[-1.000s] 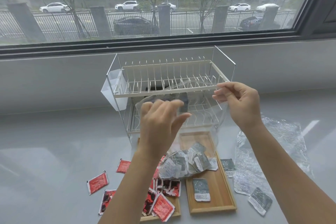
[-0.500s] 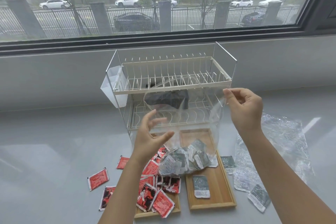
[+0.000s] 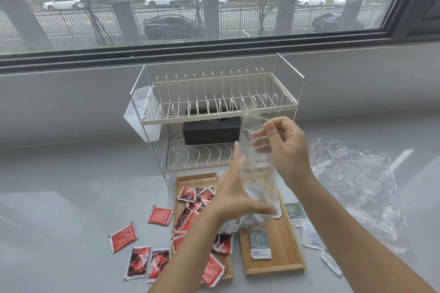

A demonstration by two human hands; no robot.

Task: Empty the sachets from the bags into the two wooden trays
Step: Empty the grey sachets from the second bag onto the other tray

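Note:
A clear plastic bag (image 3: 257, 173) hangs upright over the right wooden tray (image 3: 283, 240), bunched narrow. My right hand (image 3: 283, 147) pinches its upper part. My left hand (image 3: 235, 195) wraps around its lower part, just above the green-grey sachets (image 3: 260, 244) lying in that tray; some white sachets (image 3: 234, 225) show under my left wrist. The left wooden tray (image 3: 197, 179) holds a heap of red sachets (image 3: 195, 197). More red sachets (image 3: 123, 236) lie loose on the counter to its left.
A two-tier wire dish rack (image 3: 214, 112) with a black box (image 3: 212, 132) on its lower shelf stands right behind the trays. A second, flat clear bag (image 3: 354, 181) lies at the right, with green-grey sachets (image 3: 312, 236) beside it on the grey counter.
The bag has been gathered from spread wide into a narrow bunch. My left hand rose and closed around its lower part; my right hand moved inward and down.

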